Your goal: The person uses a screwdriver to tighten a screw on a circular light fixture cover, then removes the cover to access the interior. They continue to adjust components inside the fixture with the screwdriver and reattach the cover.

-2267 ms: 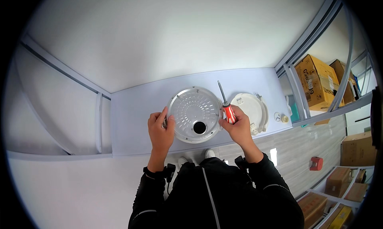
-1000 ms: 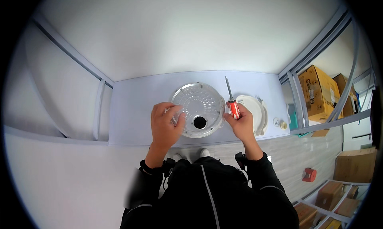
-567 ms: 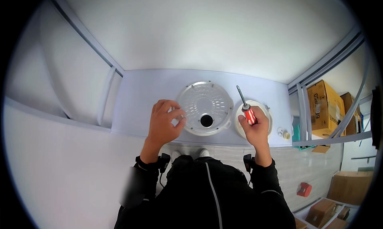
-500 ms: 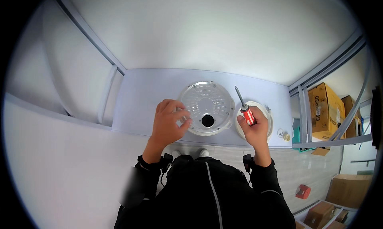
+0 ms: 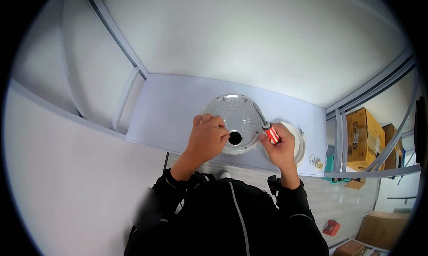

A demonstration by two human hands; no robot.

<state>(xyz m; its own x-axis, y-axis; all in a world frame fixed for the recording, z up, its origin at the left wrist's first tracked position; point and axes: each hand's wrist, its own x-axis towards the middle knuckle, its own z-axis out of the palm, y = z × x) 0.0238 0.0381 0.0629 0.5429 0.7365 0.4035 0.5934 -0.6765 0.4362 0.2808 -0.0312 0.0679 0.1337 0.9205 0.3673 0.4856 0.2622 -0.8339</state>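
Note:
A round silvery cover [image 5: 235, 117] with radial ribs, small screws around its rim and a dark round hole near its front lies on the white table. My right hand [image 5: 282, 150] is wrapped round the red-and-white handle of a screwdriver [image 5: 271, 133]; its metal shaft points up and to the left, over the right rim of the cover. Over the front left of the cover is my left hand [image 5: 206, 139], thumb and fingertips pinched together close to the hole. Anything between those fingertips is too small or hidden to make out.
A white round dish-like part [image 5: 292, 142] sits on the table [image 5: 174, 100] right of the cover, partly behind my right hand. Small items, including a yellowish ring [image 5: 318, 165], lie at the right end. Cardboard boxes [image 5: 363, 138] stand beyond the frame, and a red object [image 5: 331, 228] is on the floor.
My left hand has moved right, in over the cover beside the hole, its fingers now pinched. The screwdriver has shifted slightly left and lower, its tip now over the cover's rim. The view has tilted somewhat.

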